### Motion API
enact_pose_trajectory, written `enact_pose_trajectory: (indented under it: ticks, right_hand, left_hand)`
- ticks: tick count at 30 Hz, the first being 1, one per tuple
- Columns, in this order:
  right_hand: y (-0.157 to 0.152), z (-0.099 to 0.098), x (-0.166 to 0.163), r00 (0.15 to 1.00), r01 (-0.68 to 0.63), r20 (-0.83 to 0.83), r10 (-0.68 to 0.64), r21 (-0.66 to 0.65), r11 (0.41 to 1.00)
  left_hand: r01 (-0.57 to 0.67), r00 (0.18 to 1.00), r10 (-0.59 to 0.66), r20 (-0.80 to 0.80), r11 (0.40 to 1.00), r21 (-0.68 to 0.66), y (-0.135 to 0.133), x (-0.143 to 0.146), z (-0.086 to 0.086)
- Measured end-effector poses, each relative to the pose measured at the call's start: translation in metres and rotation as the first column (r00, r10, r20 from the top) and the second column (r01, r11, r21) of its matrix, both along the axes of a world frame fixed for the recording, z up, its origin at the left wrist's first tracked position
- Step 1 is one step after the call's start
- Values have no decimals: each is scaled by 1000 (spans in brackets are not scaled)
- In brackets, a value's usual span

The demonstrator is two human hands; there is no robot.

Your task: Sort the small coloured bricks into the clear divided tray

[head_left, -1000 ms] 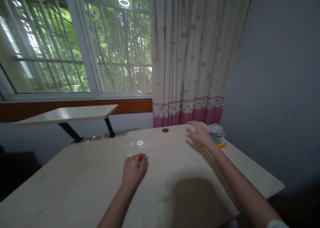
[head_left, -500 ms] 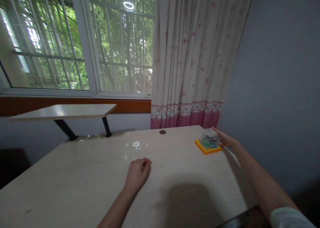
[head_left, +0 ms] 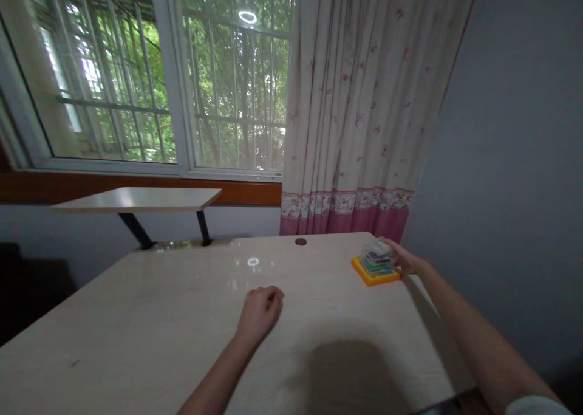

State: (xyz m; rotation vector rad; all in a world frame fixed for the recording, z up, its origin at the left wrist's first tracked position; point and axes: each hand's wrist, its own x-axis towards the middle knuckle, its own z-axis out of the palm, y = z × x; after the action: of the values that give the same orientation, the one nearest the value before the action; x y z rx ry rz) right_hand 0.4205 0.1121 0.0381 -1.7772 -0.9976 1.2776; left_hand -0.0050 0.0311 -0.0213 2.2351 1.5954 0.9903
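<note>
My right hand (head_left: pixel 403 258) reaches to the far right corner of the table and is closed on the right side of a small stack of clear plastic boxes (head_left: pixel 379 254). Green and dark pieces show through the clear plastic. Underneath the stack lies a square yellow-orange tray (head_left: pixel 364 277), flat on the tabletop; my lower fingers are by its right edge, partly hidden. My left hand (head_left: pixel 262 308) rests on the table near the middle with its fingers curled in, and nothing shows in them.
The pale wooden table (head_left: pixel 159 324) has a round brown hole cover (head_left: pixel 300 242) near its back edge. A raised shelf (head_left: pixel 146 199) on black legs stands at the back left. Behind are a barred window and a curtain (head_left: pixel 350 129); a wall (head_left: pixel 510 129) bounds the right. A dark object (head_left: pixel 460 403) shows at the bottom.
Against the table, the yellow tray and its stack have shifted slightly left and nearer with my right hand. My left hand keeps its curled pose. The view has turned a little left.
</note>
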Motion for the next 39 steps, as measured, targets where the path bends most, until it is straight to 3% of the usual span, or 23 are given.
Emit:
enact_pose_trajectory:
  ticks: [3,8,11,13,18,20,24,29,32,34,36,37,39]
  right_hand:
    - [6,2,-34,990,-78,-126,66,-96,992]
    - [25,-3,-118,919,-267,-321,231,-71,961]
    - [34,-6,-177,845,-384,-416,335,-37,923]
    - [35,-6,-214,829,-394,-432,356,1,919]
    - [28,-4,-285,760,-492,-452,468,71,868]
    - [24,-4,-302,742,-498,-440,505,141,855]
    - [21,-4,-317,741,-463,-401,539,276,842]
    - [17,-1,-314,697,-560,-392,601,227,797]
    - [15,2,-307,648,-645,-370,666,198,738]
    - [16,6,-304,738,-576,-244,629,258,775]
    - [15,10,-304,892,-411,-13,451,389,825]
    - [13,13,-307,944,-322,94,317,474,819]
    - [1,14,-321,972,-229,192,137,624,747]
  left_hand:
    - [-10,1000,10,3,1000,19,-2,-1,2]
    - [-43,999,41,30,997,68,-4,-3,0]
    - [-79,989,60,134,988,136,-2,-4,-5]
    - [-111,971,64,232,974,197,1,-5,-6]
    - [-133,926,8,377,942,307,22,-7,13]
    - [-73,938,-44,343,945,320,34,-9,27]
    - [-51,957,-29,287,962,267,54,-14,47]
    - [-10,937,-72,341,972,235,57,-18,52]
    - [-98,894,-50,446,948,303,54,-26,58]
    - [-187,826,-23,564,932,311,52,-40,62]
    - [-242,724,3,690,937,250,50,-64,64]
    - [-258,668,14,744,942,215,49,-79,63]
    - [-322,569,84,818,938,128,45,-109,55]
